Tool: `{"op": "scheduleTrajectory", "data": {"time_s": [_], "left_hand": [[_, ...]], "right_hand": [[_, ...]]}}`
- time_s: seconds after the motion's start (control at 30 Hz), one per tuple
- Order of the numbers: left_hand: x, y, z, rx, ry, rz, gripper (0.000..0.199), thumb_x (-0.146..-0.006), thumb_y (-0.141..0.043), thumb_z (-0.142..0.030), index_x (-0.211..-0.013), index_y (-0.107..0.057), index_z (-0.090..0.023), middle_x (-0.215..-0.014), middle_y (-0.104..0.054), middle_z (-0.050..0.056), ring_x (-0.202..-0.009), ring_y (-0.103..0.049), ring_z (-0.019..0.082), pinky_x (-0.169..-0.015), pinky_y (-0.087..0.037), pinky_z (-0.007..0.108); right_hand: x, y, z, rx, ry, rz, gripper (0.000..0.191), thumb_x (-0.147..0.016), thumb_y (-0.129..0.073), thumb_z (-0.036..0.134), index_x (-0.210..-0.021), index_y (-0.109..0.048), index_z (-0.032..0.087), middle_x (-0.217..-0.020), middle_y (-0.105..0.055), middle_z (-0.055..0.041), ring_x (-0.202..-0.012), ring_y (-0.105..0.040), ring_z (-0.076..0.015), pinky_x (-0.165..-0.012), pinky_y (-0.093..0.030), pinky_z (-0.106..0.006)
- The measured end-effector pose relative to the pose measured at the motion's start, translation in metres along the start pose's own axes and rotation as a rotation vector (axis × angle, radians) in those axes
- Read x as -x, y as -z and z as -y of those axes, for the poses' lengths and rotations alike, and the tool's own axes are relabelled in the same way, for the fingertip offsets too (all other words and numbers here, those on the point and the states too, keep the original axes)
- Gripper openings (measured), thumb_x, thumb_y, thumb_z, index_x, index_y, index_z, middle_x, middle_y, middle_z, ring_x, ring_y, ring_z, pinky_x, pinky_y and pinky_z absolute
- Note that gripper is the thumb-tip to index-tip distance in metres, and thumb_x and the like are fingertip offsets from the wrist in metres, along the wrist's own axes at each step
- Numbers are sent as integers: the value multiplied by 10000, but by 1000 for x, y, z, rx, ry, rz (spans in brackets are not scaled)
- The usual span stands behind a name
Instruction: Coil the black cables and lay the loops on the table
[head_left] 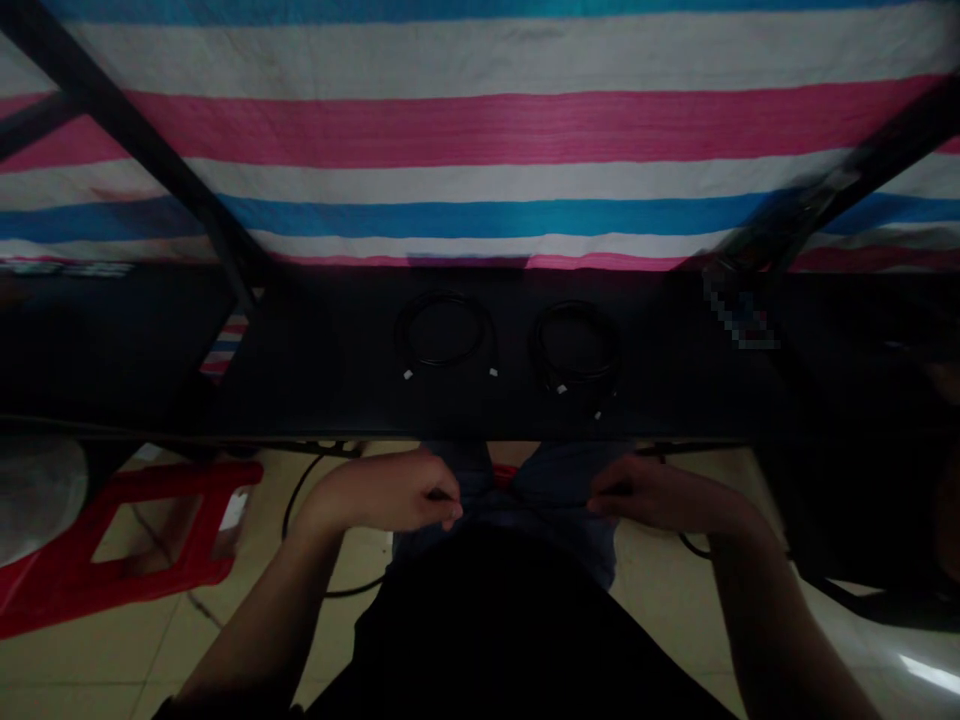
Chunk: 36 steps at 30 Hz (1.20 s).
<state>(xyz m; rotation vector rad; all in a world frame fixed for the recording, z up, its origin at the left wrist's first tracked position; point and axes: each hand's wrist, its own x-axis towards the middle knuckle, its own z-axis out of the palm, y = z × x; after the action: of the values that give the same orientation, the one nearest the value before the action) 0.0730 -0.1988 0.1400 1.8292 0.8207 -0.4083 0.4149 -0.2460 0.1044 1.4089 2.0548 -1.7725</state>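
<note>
Both hands are in front of the dark table's near edge, over my lap. My left hand (420,492) is closed, thumb and fingers pinched together. My right hand (645,492) is closed in the same way, facing it. Between them a thin black cable (544,503) seems to run, faint against the dark trousers. More black cable (352,594) hangs in a loop below my left wrist, and a short curve shows under the right hand. On the table lie two coiled black cables, a left coil (438,362) and a right coil (577,378), each with small white-marked ends.
The black table (322,370) spans the view. Behind it hangs a striped sheet (480,130). Dark metal posts (142,130) slant at both sides. At the left stands a red stool (202,530) near a pale round object (37,495). A blurred-out item (742,310) lies at the right.
</note>
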Motion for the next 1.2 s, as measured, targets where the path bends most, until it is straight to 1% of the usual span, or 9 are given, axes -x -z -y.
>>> {"op": "scheduleTrajectory", "data": {"time_s": [0.13,0.27,0.5,0.6,0.7,0.83,0.97,1.07,1.2], "left_hand": [[-41,-22,9,-178,210,-37,238,-858,-557,-210,-745,-761,-163,-680,-683,70,-588,-575,184,-577,-380,302],[-64,-32,15,-227,234,-52,223,-833,-553,-172,-783,-768,-141,-710,-696,106,-613,-595,206,-616,-418,321],[-67,-29,9,-172,193,-90,237,-890,-558,-256,-847,-780,-185,-826,-749,87,-734,-668,201,-661,-447,286],[-69,-37,7,-181,273,-159,280,-914,-537,-277,-957,-784,-152,-961,-756,158,-820,-693,244,-677,-459,313],[-71,-42,9,-172,306,-177,264,-899,-574,-308,-919,-785,-151,-896,-754,150,-764,-685,235,-632,-433,303],[-69,-38,14,-139,259,-171,320,-879,-606,-432,-751,-763,-184,-686,-699,62,-641,-624,190,-572,-367,286],[-66,-34,11,-44,97,-200,358,-904,-578,-424,-693,-736,-182,-562,-609,11,-543,-531,148,-553,-322,283],[-59,-31,8,40,-27,-138,343,-932,-548,-365,-719,-735,-172,-570,-595,-7,-529,-499,120,-562,-330,266],[-34,-21,9,114,-63,-52,348,-969,-481,-335,-835,-754,-166,-659,-616,-11,-571,-492,110,-562,-335,243]], "right_hand": [[-20,-24,-8,66,-74,-2,352,-917,-548,330,-612,-616,167,-589,-566,-9,-551,-483,-134,-548,-331,-280],[-42,-43,-6,143,-16,-54,357,-966,-526,364,-712,-669,158,-717,-668,-53,-660,-575,-168,-602,-351,-292],[-78,-62,8,69,134,-208,285,-985,-531,293,-830,-717,142,-774,-721,-56,-678,-620,-162,-610,-343,-275],[-83,-68,14,82,145,-239,290,-966,-547,253,-744,-694,137,-671,-659,-25,-595,-561,-132,-570,-298,-269],[-81,-69,14,93,122,-219,311,-936,-566,237,-647,-630,142,-584,-554,18,-531,-477,-101,-537,-251,-266],[-76,-61,5,38,143,-119,351,-929,-546,272,-598,-560,157,-553,-469,47,-526,-418,-90,-530,-253,-253],[-79,-56,6,-10,179,-98,325,-950,-518,331,-708,-637,150,-623,-533,32,-579,-462,-105,-553,-298,-244],[-78,-52,12,-64,238,-54,326,-950,-523,349,-720,-645,152,-620,-516,38,-577,-444,-104,-553,-306,-244],[-60,-33,11,-89,214,26,369,-956,-530,393,-688,-625,158,-615,-525,30,-586,-456,-109,-577,-345,-250]]}}
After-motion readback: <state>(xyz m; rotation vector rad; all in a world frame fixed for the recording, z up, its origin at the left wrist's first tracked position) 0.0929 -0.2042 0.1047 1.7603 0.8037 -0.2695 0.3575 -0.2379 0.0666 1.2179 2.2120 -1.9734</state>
